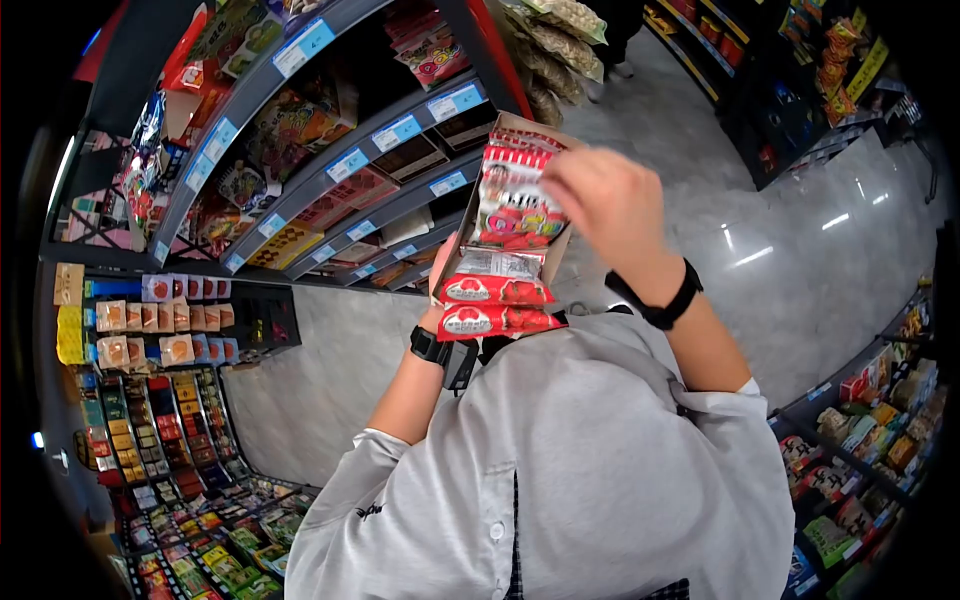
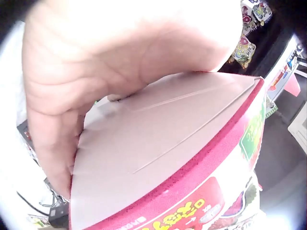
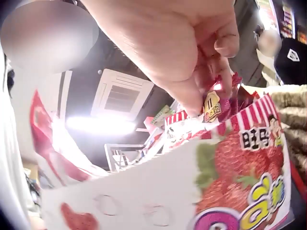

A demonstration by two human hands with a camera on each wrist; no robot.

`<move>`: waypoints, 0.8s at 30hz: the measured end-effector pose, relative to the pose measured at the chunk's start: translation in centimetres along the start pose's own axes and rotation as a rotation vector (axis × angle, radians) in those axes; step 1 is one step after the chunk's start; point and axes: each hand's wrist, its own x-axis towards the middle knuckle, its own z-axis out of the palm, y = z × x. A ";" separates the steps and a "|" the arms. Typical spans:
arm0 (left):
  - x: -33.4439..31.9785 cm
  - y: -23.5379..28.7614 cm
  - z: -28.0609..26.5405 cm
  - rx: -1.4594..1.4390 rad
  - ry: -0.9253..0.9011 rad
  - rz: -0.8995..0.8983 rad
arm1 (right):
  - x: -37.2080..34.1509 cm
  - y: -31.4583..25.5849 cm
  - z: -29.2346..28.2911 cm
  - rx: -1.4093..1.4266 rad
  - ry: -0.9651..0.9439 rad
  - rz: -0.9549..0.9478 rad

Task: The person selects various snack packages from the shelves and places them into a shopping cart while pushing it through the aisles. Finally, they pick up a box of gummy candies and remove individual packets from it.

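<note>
My left hand (image 2: pixel 110 57) grips an open cardboard box (image 1: pixel 530 128) from its left side and underside, its fingers spread over the plain grey panel in the left wrist view. Strawberry pictures cover the box's printed side (image 3: pixel 240 167). Inside, red-and-white candy packets (image 1: pixel 515 205) stand in a row; two red packets (image 1: pixel 495 321) lean out at the near end. Over the box's far right edge is my right hand (image 1: pixel 615 205). In the right wrist view its thumb and fingers pinch the red crimped edge of a candy packet (image 3: pixel 211 106) at the box opening.
A shelf rack (image 1: pixel 340 165) with price tags and bagged sweets stands close on the left. Bags of snacks (image 1: pixel 560 50) hang beyond the box. Another stocked shelf (image 1: pixel 860 430) lies to the right, and a person's leg (image 1: pixel 618 40) shows in the aisle ahead.
</note>
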 end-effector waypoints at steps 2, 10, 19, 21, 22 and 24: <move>-0.4 -1.4 3.6 0.075 0.078 0.027 | 0.4 0.1 0.4 -0.009 0.006 0.005; -1.7 -0.8 3.1 -0.064 -0.097 0.003 | 0.2 -3.4 -1.3 0.513 -0.306 -0.184; -2.9 -0.9 2.0 0.083 0.082 0.058 | 1.4 -2.2 2.2 0.167 -0.232 0.007; -3.1 -1.0 1.5 0.018 -0.021 0.077 | 2.0 -2.6 2.7 0.069 -0.282 0.065; -3.3 -1.1 1.3 -0.008 -0.081 0.084 | 2.0 -2.9 3.0 0.070 -0.283 0.060; -3.5 -1.3 1.3 -0.060 -0.203 0.094 | 2.0 -3.6 3.2 0.123 -0.196 0.003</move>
